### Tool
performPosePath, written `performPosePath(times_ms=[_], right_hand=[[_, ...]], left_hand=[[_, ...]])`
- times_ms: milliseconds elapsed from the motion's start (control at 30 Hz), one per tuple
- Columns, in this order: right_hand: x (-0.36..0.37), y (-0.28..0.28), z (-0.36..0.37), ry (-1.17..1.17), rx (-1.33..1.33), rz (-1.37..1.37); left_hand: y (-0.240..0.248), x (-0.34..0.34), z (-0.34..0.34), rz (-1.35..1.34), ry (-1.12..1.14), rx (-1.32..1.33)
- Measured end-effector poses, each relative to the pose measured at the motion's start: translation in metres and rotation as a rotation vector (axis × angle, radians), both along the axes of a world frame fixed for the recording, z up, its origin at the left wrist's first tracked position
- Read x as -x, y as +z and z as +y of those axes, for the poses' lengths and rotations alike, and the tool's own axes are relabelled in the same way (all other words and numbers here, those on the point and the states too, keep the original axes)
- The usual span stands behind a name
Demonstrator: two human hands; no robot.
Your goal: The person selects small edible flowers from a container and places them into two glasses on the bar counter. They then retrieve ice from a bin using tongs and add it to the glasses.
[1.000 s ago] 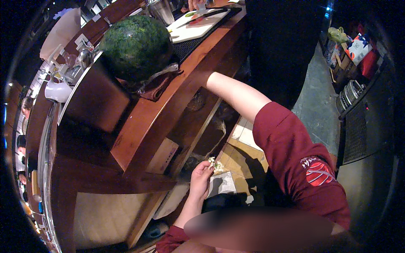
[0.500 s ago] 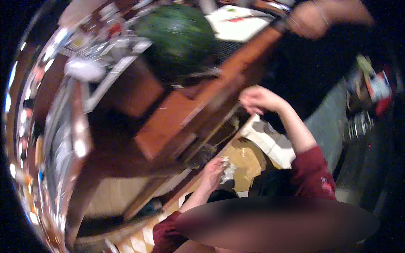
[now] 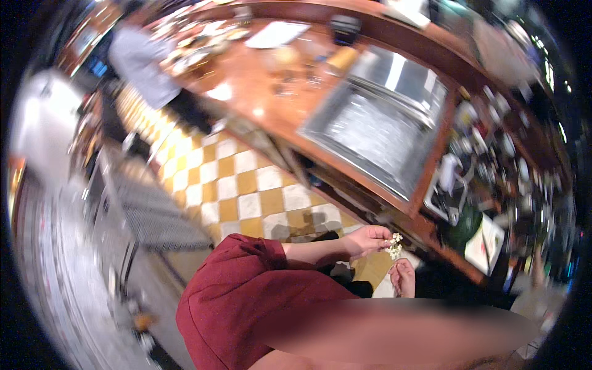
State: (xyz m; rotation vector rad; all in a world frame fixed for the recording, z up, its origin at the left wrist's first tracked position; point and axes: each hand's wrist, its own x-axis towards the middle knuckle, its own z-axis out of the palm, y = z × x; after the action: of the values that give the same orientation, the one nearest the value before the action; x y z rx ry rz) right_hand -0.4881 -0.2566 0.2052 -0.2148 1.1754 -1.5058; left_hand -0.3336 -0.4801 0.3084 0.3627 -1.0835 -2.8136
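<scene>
Left grip pinches small pale flowers between fingertips, held mid-air. Right grip sits just beside them, fingers curled; can't tell if it touches the flowers or holds anything. Farther right, melon and board rest on the desk, apart from both hands. Progress: flowers picked up and in hand; setting them down not done yet; whether any bits are plucked off, can't tell.
</scene>
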Motion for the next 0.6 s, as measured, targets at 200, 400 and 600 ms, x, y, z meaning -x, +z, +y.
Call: performPosePath(times_ms=[200,400,600], right_hand=[[-0.049,0.112,-0.183,0.302,0.085,0.306],[-0.08,0.101,-0.41,0.279,0.208,0.554],[-0.115,0.049,-0.582,0.244,0.146,0.771]], left_hand=[[0.094,-0.147,-0.058,-0.032,0.617,0.228],[0.131,-0.331,-0.014,-0.335,1.304,0.158],[0.119,-0.44,0.028,-0.201,1.776,0.054]])
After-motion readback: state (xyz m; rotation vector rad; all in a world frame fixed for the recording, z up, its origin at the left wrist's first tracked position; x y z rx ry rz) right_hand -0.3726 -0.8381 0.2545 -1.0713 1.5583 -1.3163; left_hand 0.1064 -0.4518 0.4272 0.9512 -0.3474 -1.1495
